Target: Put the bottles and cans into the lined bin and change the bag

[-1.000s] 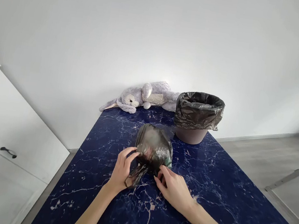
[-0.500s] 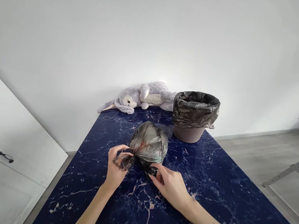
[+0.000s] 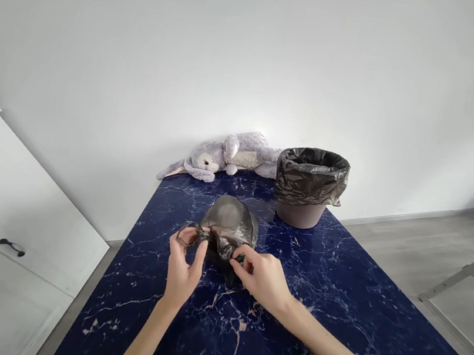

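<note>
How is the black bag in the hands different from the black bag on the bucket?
The crumpled black plastic bag is held by the left hand and right hand; the black plastic liner drapes over the round grey-brown bucket. The bag is bunched together, while the liner gapes open. The bag is nearer; the liner is farther back. Both are thin, wrinkled plastic.

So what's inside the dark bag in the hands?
The dark bag bulges, but its film hides the contents. A bit of green shows by the right hand; whether it is inside, I cannot tell.
</note>
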{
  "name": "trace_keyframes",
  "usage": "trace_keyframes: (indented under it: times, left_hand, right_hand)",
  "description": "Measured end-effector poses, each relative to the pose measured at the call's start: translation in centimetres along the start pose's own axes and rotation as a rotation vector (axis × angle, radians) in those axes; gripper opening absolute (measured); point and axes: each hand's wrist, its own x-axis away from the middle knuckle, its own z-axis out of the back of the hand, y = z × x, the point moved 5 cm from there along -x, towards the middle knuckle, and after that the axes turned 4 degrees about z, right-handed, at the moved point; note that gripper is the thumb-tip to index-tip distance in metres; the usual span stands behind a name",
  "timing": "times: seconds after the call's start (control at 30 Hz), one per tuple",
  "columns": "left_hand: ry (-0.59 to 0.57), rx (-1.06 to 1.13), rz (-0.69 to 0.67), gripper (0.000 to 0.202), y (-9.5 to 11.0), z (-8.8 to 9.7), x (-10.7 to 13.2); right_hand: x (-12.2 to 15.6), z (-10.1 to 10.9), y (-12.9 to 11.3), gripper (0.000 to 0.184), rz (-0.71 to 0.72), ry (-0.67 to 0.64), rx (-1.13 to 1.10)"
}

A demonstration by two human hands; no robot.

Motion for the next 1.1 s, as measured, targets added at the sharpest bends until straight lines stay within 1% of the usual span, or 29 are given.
trace_keyframes:
  times: [0.07,0.13,0.2,0.27,0.3,0.37,0.4,0.47,0.5,0.57,0.63,0.7,0.77,0.8,0.83,0.87,0.9,0.93,0.97,1.03,1.07,1.1]
  left_hand:
    - [0.0,-0.005,0.022,0.03,0.1,0.1,0.5]
    - [-0.02,-0.078,-0.046,0.028,0.6,0.0,1.2]
    - [-0.049,-0.193,-0.149,0.034,1.1,-0.4,1.8]
    - [-0.075,-0.325,-0.24,0.035,1.4,-0.9,2.1]
    - [-0.068,-0.381,-0.275,0.03,1.6,-1.0,2.0]
    - [-0.025,-0.444,-0.328,0.016,1.7,-0.9,1.7]
    - [0.006,-0.448,-0.344,0.012,1.8,-0.7,1.5]
    - [0.066,-0.418,-0.332,0.012,1.8,-0.1,1.0]
    - [0.095,-0.393,-0.297,0.014,1.6,0.2,0.8]
    - [0.165,-0.315,-0.171,0.019,0.8,1.0,0.5]
    - [0.228,-0.201,-0.006,0.026,-0.5,1.9,0.3]
    - [0.262,-0.089,0.176,0.031,-2.3,2.5,0.1]
    - [0.246,-0.027,0.35,0.033,-4.4,2.9,0.0]
    - [0.222,-0.018,0.416,0.033,-5.3,3.0,0.0]
    - [0.195,-0.019,0.451,0.033,-5.9,3.1,0.0]
    - [0.173,-0.031,0.443,0.032,-6.1,3.2,0.1]
    - [0.16,-0.054,0.392,0.03,-5.9,3.3,0.3]
    - [0.161,-0.086,0.306,0.026,-5.2,3.5,0.6]
    - [0.168,-0.123,0.193,0.022,-4.2,3.6,1.0]
    - [0.16,-0.178,-0.064,0.014,-1.2,3.4,2.2]
    - [0.111,-0.189,-0.176,0.014,0.3,3.1,2.9]
    - [0.016,-0.201,-0.267,0.016,1.7,2.4,3.6]
  right_hand:
    - [0.1,1.0,-0.3,0.011,-0.014,0.034,-0.162]
    - [0.3,1.7,-0.7,0.013,-0.017,0.057,-0.285]
    - [0.4,2.3,-1.2,0.014,-0.001,0.065,-0.353]
    - [0.6,2.7,-1.8,0.013,0.035,0.058,-0.362]
    - [0.8,2.8,-2.1,0.012,0.055,0.05,-0.351]
    - [1.1,3.3,-2.3,0.01,0.082,0.044,-0.314]
    - [1.3,3.5,-2.2,0.009,0.085,0.05,-0.296]
    - [1.8,4.0,-1.7,0.01,0.068,0.084,-0.276]
    - [2.1,4.2,-1.3,0.012,0.053,0.103,-0.274]
    - [2.8,4.5,-0.4,0.015,0.016,0.137,-0.277]
    - [3.7,4.5,0.7,0.016,-0.029,0.16,-0.291]
    - [4.7,4.3,1.9,0.018,-0.079,0.178,-0.31]
    - [5.7,4.3,3.3,0.02,-0.135,0.193,-0.337]
    - [6.2,4.3,3.9,0.021,-0.163,0.199,-0.354]
    - [6.6,4.3,4.6,0.022,-0.191,0.203,-0.37]
    - [7.0,4.3,5.2,0.023,-0.215,0.205,-0.38]
    - [7.4,4.3,5.6,0.022,-0.231,0.208,-0.377]
    - [7.8,4.4,5.8,0.021,-0.237,0.217,-0.359]
    - [8.1,4.5,5.8,0.02,-0.23,0.231,-0.327]
    - [8.6,4.7,5.1,0.015,-0.167,0.28,-0.233]
    - [8.8,4.8,4.5,0.015,-0.112,0.306,-0.176]
    - [8.9,4.7,3.7,0.019,-0.049,0.322,-0.114]
